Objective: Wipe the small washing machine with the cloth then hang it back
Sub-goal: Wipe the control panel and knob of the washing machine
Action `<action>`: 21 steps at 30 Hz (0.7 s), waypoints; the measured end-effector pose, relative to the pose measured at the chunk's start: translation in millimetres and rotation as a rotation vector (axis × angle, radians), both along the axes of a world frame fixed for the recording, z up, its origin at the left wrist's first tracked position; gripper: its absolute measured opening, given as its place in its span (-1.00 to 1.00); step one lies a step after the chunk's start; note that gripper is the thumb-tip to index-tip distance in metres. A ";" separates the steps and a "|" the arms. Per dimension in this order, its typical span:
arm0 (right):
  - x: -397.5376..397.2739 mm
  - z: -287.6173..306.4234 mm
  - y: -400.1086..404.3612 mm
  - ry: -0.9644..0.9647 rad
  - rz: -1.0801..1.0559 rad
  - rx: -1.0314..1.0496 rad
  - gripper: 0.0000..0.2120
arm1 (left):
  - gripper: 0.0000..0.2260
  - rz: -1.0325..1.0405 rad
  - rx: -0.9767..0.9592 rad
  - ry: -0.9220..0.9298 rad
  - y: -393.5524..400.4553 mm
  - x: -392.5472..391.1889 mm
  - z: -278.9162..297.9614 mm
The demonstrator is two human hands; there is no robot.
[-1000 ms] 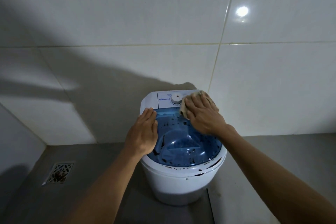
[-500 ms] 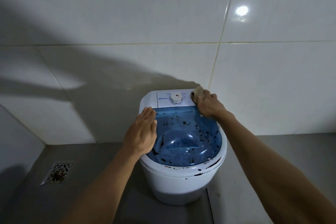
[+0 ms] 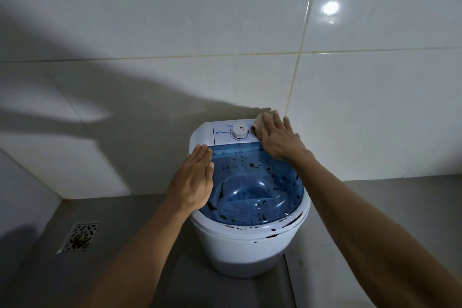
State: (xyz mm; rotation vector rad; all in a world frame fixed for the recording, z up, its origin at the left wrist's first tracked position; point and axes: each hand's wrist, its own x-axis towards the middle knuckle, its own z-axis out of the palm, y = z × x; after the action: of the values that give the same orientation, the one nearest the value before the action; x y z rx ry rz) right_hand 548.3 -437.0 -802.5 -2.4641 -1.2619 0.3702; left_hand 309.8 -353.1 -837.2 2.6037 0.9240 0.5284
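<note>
The soft, limp cloth point(image 3: 257, 124) lies bunched under the flat right hand point(image 3: 280, 139) at the washer's point(image 3: 250, 245) back-right corner, the flat left hand point(image 3: 193, 180) steadying the likely light tub; pinch an edge to hang.

One washer point(image 3: 250, 245), one cloth point(image 3: 258, 124) (two hands point(image 3: 192, 182) point(image 3: 280, 141))

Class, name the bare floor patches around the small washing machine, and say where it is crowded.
Bare floor lies between the floor drain and the washing machine, and right of the machine up to the wall. The top is crowded: left hand flat on the lid, right hand pressing the cloth beside the dial.
</note>
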 end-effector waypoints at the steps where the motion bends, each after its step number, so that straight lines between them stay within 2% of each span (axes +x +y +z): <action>1: -8.0 -0.2 -8.1 -0.015 0.013 0.005 -0.39 | -0.58 0.004 -0.009 -0.003 -0.3 0.2 0.8; 7: -48.3 -3.4 -39.4 -0.102 0.139 0.077 -0.41 | -0.58 -0.009 -0.002 -0.020 -3.1 -1.4 3.0; 11: -87.8 8.8 -17.6 -0.109 0.264 0.126 -0.49 | -0.58 -0.020 0.014 -0.009 -0.9 -0.7 2.2; 15: -92.8 3.5 -8.8 -0.183 0.320 0.114 -0.45 | -0.58 -0.022 0.013 -0.010 -3.2 -1.6 4.3; 18: -73.5 1.0 -24.4 -0.193 0.280 0.141 -0.57 | -0.58 -0.015 0.010 0.004 -6.6 -0.7 6.9; 21: -49.0 4.5 -36.8 -0.192 0.099 0.086 -0.65 | -0.58 -0.007 -0.008 0.000 -7.3 -0.4 7.5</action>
State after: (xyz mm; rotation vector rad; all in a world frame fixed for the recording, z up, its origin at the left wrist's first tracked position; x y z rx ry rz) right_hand 499.2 -473.8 -798.0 -2.4165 -1.4481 0.1018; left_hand 309.4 -360.4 -829.8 2.5984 0.9153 0.5217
